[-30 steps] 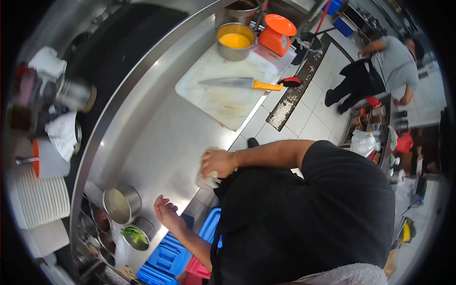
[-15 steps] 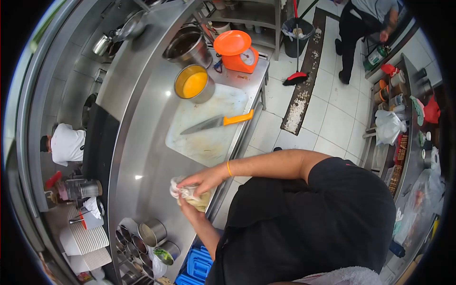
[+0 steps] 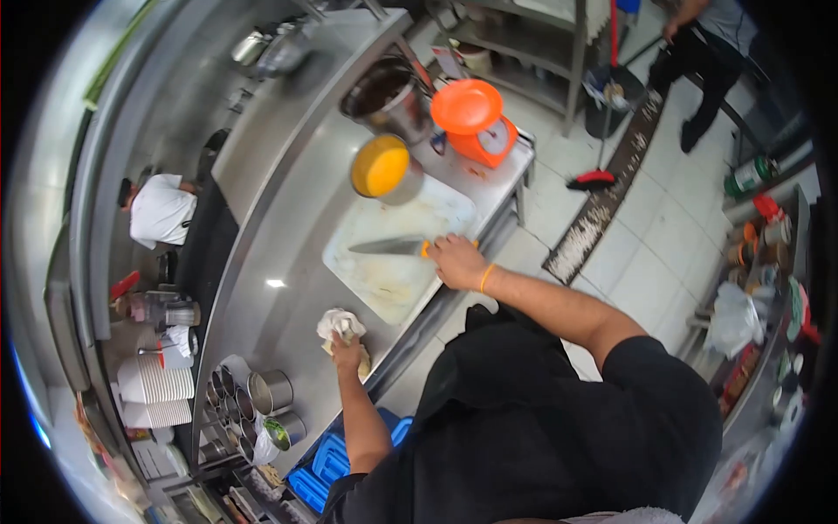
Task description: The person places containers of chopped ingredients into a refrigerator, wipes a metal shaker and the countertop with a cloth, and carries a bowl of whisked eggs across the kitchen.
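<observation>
My right hand [image 3: 457,261], with an orange band at its wrist, is closed round the yellow handle of a large kitchen knife [image 3: 388,247]. The blade lies over a stained white cutting board [image 3: 384,293], its tip pointing left. Lower on the steel counter, my left hand [image 3: 346,351] grips a crumpled white bundle [image 3: 336,323]; whether it is cloth or a plastic bag I cannot tell. A pale yellowish part shows beneath that hand. By the board's far corner stands a metal pot [image 3: 384,170] with yellow-orange contents.
An orange kitchen scale [image 3: 480,127] and a large dark-stained pot [image 3: 384,98] stand at the counter's far end. Metal containers [image 3: 271,392] and blue lids or bins [image 3: 330,463] are near the lower end. One person [image 3: 166,210] is beyond the counter; another [image 3: 711,74] is by a broom [image 3: 594,180].
My right hand has left the white bundle and taken hold of the knife handle. My left hand stays on the bundle. The knife has turned slightly, and the camera view has shifted.
</observation>
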`<state>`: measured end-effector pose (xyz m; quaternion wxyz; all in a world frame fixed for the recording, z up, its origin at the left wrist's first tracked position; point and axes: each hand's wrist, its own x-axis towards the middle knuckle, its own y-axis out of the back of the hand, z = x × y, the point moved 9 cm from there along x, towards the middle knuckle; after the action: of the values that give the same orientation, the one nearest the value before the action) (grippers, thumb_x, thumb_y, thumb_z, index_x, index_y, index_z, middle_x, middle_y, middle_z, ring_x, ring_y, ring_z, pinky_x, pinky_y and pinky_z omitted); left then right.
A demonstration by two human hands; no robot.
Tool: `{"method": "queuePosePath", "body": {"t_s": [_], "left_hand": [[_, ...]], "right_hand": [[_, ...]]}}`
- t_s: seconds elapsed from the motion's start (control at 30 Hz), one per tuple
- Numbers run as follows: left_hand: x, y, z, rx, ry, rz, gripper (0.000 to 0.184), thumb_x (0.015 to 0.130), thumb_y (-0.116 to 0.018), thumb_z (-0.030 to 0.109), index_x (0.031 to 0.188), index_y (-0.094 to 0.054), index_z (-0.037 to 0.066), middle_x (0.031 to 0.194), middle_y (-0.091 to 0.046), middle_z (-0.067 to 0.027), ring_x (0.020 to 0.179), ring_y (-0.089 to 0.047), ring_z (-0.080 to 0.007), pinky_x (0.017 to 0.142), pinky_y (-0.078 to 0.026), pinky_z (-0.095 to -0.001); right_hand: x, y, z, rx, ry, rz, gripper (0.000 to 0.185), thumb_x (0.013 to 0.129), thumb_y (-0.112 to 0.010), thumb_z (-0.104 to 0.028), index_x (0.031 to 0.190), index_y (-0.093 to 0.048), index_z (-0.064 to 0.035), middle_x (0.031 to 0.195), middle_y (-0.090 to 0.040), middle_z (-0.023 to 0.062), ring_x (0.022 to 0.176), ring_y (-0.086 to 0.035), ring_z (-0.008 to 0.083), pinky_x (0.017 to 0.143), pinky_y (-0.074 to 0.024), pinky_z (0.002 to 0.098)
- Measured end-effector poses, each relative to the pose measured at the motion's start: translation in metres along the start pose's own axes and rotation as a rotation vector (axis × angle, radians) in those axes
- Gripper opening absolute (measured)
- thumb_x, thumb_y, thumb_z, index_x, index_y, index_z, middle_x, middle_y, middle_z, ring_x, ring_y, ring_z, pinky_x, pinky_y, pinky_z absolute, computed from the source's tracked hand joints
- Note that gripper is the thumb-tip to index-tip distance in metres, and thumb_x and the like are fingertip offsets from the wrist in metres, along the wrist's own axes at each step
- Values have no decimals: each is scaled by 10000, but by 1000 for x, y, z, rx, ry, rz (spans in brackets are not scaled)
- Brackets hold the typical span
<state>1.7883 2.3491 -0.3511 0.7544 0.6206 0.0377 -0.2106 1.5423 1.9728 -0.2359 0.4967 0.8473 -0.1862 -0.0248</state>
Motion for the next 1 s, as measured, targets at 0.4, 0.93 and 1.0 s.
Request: {"method": "queuePosePath", "body": {"t_s": [0.4, 0.93, 1.0], "left_hand": [[-12, 22, 16, -123, 226, 358, 504, 933, -637, 449, 1244, -536, 65, 1231, -630, -227, 1110, -638, -425, 950, -505, -502], [-9, 33, 14, -374, 323, 644, 405, 870, -637, 389, 1097, -631, 53, 1040, -698, -164, 951, -664, -392, 840, -507, -490], [-10, 33, 12, -368, 301, 675, 403, 867, -628, 395, 1081, -630, 53, 1007, -697, -164, 933, -662, -392, 831, -506, -492]], "right_hand": [[76, -42, 52, 314, -108, -57, 382, 949, -621, -301, 1184, -573, -4, 1099, -623, 258, 970, -625, 428, 925, -507, 492], [177, -13, 128, 1249, -776, 597, 221, 879, -637, -7, 913, -447, -114, 732, -504, 23, 541, -524, 140, 512, -523, 321], [173, -2, 124, 1143, -673, 624, 206, 873, -628, -1, 885, -452, -107, 744, -504, 21, 536, -506, 125, 485, -488, 298]]}}
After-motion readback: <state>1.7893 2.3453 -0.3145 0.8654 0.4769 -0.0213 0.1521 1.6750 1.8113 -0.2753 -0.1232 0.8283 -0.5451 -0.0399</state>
